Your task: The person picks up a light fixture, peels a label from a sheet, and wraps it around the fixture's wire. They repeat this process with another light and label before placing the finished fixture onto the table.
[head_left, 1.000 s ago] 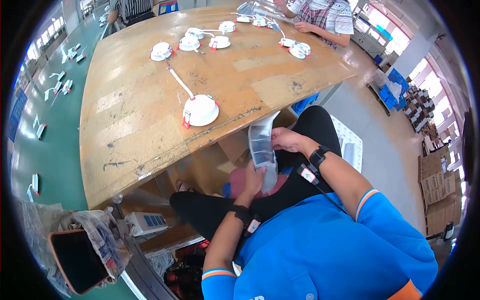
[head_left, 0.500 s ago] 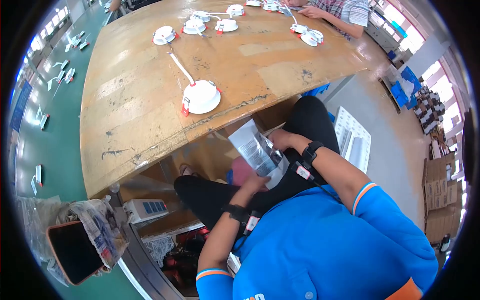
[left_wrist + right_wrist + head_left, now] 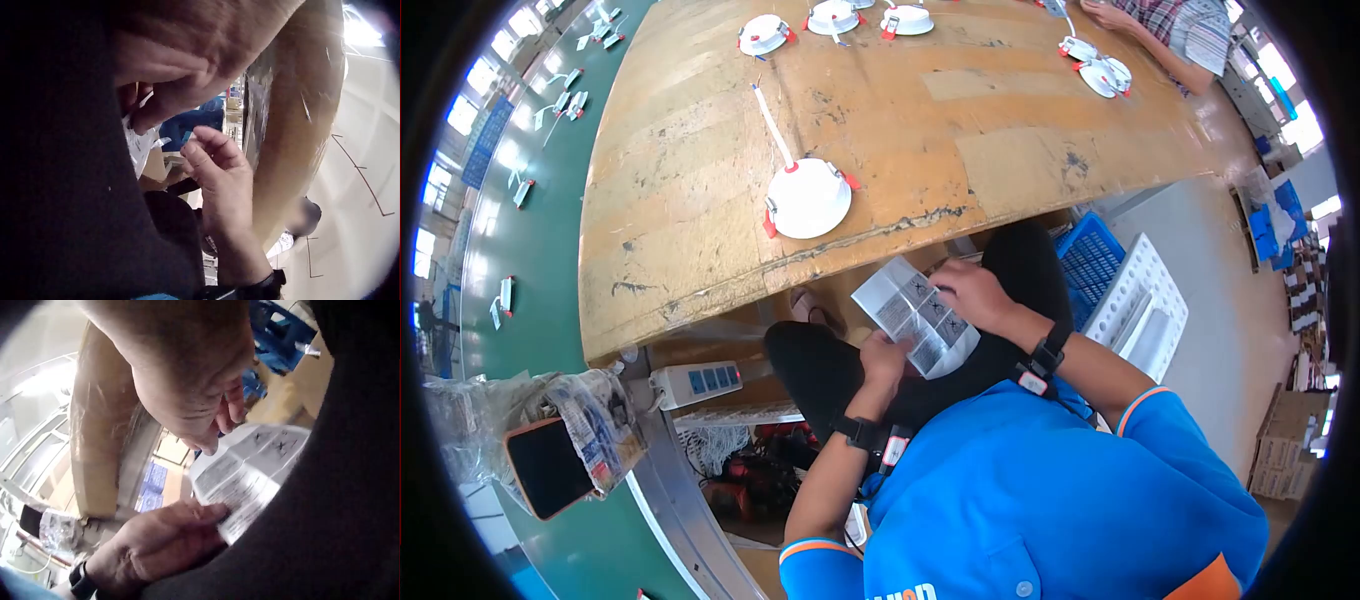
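A creased printed leaflet lies over the person's lap, below the table's near edge. My left hand pinches its lower left edge, thumb on the printed face, as the right wrist view also shows. At the leaflet's upper right edge is my right hand. In the right wrist view the loosely bent fingers of this right hand hang right at the leaflet's far edge. The left wrist view shows the right hand with thumb and forefinger close together, beside the paper.
A white round downlight with red clips stands near the edge of the wooden table; several more sit farther back. Left are a green bench, a phone and a power strip. A blue basket and white perforated panel stand right.
The leaflet, upright and curled before, is now spread flatter with its printed face up. My right hand has come up over its upper right edge. The head view has shifted.
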The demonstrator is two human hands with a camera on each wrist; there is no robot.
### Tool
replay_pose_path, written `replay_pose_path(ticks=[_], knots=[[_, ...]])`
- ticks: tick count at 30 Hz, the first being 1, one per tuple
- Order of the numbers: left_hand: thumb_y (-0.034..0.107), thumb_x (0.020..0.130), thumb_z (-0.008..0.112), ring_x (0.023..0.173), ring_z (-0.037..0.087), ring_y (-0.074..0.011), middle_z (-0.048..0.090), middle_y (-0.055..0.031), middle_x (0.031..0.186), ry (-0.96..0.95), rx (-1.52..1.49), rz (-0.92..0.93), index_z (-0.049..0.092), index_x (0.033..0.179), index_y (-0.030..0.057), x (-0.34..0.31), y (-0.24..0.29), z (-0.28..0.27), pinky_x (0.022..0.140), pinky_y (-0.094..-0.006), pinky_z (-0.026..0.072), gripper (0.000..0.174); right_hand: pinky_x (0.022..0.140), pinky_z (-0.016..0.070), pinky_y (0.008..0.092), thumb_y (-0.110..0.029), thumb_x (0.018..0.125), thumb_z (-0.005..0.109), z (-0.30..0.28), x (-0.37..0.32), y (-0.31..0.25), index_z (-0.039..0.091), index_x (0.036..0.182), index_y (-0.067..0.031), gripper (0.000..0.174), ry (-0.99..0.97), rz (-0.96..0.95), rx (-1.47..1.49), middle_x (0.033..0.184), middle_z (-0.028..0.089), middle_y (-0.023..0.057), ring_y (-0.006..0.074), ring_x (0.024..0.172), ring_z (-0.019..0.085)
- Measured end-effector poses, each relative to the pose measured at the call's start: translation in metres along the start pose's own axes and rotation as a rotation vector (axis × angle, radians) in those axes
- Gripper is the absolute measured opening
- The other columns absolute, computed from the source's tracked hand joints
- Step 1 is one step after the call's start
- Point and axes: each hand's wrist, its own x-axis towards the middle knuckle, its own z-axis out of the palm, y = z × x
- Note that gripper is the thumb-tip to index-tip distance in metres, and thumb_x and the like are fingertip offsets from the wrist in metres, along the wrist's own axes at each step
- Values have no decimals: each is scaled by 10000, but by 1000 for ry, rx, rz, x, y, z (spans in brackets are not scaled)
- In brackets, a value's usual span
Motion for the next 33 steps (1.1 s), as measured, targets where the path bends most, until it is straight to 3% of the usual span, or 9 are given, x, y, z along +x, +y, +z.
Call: replay_pose_path(ticks=[4,10,13,16,19,26,27,28,33], knots=[[-9,760,612,548,557,-119,599,-55,691,-5,48,23,622,835,-25,-10,4,-2,486,-266,480,77,737,457,343,-105,675,655,17,5,-21,631,853,-73,182,-30,-381,71,885,567,60,262,839,539],[-2,788,585,512,541,-115,581,-39,660,-47,25,-1,619,785,-11,-19,17,-2,446,-254,458,35,745,438,330,-150,656,648,38,7,-14,637,806,-91,162,-87,-393,46,833,564,44,242,827,513],[5,755,610,551,521,-63,590,-5,652,-89,-70,-6,637,765,9,-17,15,-2,484,-215,410,29,709,435,335,-140,663,620,36,10,-12,610,738,-86,93,-122,-450,5,767,538,46,232,777,501],[-4,797,578,502,557,-131,576,-45,638,-71,-19,100,604,745,-3,-12,7,0,445,-269,473,58,691,432,333,-129,673,592,36,13,-11,572,678,-80,54,-141,-450,0,724,510,53,232,758,493],[5,797,588,506,562,-133,577,-36,634,-112,-24,80,610,750,3,-5,-3,-6,462,-262,473,52,708,436,340,-118,634,576,33,14,-14,594,675,-81,58,-100,-478,-37,735,529,63,245,789,514],[31,823,559,581,572,-119,615,-51,684,-140,81,71,637,775,28,-7,-5,-6,517,-261,473,92,709,437,360,-141,674,574,49,6,-6,558,657,-79,67,-96,-457,-25,739,531,73,251,784,529],[27,807,572,600,547,-91,615,-25,689,-77,168,257,651,791,41,-6,-12,-4,535,-254,458,82,702,439,365,-149,682,575,57,8,-1,553,653,-79,79,-98,-488,-74,736,530,77,251,774,533],[18,788,581,606,516,-67,609,-1,686,-51,292,236,655,795,43,-7,-6,-6,546,-251,447,79,691,440,370,-153,683,576,56,10,-6,551,646,-80,85,-111,-498,-110,726,529,80,252,759,537],[-8,742,603,537,452,-54,542,32,610,-60,168,160,641,778,42,9,-36,-6,475,-233,373,72,671,441,377,-138,698,569,40,16,-25,551,625,-69,103,-101,-481,-31,688,523,96,277,711,539]])
